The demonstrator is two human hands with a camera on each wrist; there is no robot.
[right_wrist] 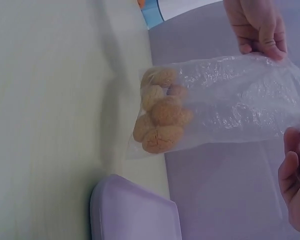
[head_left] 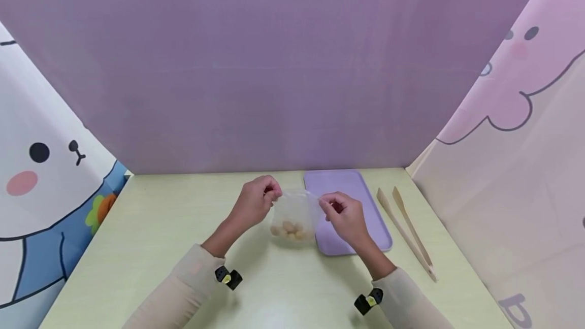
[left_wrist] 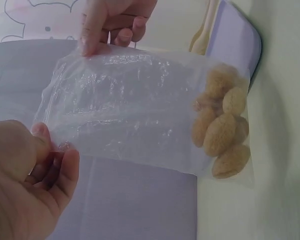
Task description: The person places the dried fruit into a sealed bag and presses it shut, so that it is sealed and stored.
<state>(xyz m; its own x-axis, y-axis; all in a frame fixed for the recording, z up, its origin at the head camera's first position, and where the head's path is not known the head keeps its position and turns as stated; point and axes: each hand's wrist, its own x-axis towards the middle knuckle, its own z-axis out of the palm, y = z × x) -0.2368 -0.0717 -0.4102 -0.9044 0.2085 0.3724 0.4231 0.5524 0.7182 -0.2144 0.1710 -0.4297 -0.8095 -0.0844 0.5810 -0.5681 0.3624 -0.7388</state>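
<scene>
A clear zip bag (head_left: 294, 209) hangs between both hands, its top edge stretched sideways. Several walnuts (left_wrist: 220, 134) lie gathered at its bottom, also seen as walnuts (right_wrist: 162, 112) in the right wrist view. My left hand (head_left: 259, 199) pinches the bag's upper left corner between thumb and fingers. At the opposite upper corner, my right hand (head_left: 345, 216) pinches the plastic in the same way. The bag appears held just above the table, left of a purple tray (head_left: 379, 232). Whether the bag's mouth is sealed cannot be told.
Wooden tongs (head_left: 409, 235) lie on the pale table (head_left: 160, 248), right of the tray. A purple curtain (head_left: 256, 65) stands along the table's back edge, with printed cloths at both sides. The right forearm passes over the tray's near part.
</scene>
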